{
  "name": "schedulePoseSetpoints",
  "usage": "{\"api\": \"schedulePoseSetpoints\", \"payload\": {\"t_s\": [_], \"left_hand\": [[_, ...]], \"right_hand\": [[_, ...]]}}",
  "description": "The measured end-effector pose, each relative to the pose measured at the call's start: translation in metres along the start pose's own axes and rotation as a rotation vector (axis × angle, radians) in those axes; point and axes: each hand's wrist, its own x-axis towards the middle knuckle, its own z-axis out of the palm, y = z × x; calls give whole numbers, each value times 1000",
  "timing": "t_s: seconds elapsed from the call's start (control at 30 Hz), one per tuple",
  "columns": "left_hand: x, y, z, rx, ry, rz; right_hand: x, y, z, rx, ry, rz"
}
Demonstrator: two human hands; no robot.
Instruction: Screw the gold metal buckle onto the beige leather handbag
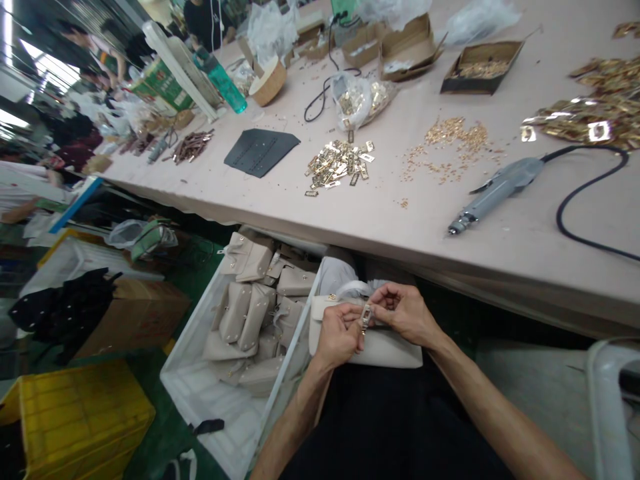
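A cream handbag (390, 352) lies across my lap below the table edge. Over it, my left hand (340, 333) pinches a small gold metal fitting (367, 316), with fingers curled around its lower side. My right hand (403, 312) is closed at the fitting's upper right, thumb and forefinger pressed together by it. Whether the fitting is joined to the bag's strap or flap is hidden by my fingers. A grey electric screwdriver (495, 193) rests on the table to the right, its bit pointing toward me.
Gold plates (337, 163), tiny gold screws (460, 137) and larger gold fittings (595, 100) lie in piles on the table (370, 220). A white crate (220, 407) of cream bags stands left of my lap. A yellow crate (85, 413) sits farther left. Other people work at the far left.
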Motion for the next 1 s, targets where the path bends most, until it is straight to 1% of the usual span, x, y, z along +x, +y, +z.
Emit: {"api": "schedulePoseSetpoints", "payload": {"t_s": [0.17,0.33,0.47,0.57,0.67,0.8,0.83,0.9,1.0], "left_hand": [[2,-3,-2,-31,4,-9],[4,-10,-1,-38,43,-25],[5,-16,2,-64,113,-5],[7,-16,4,-88,131,-5],[9,-13,5,-104,151,-11],[8,-6,2,-110,181,-1],[7,-5,1,-110,193,5],[7,-8,0,-100,218,15],[12,-21,0,-105,218,10]], "right_hand": [[3,2,0,-5,20,-1],[3,3,0,-10,-3,-24],[2,2,1,-105,-44,-67],[5,4,1,-178,-36,-97],[8,7,1,-291,-2,-158],[5,16,7,-555,41,-334],[4,21,10,-613,41,-354],[4,31,14,-710,13,-343],[10,42,18,-807,-17,-292]]}}
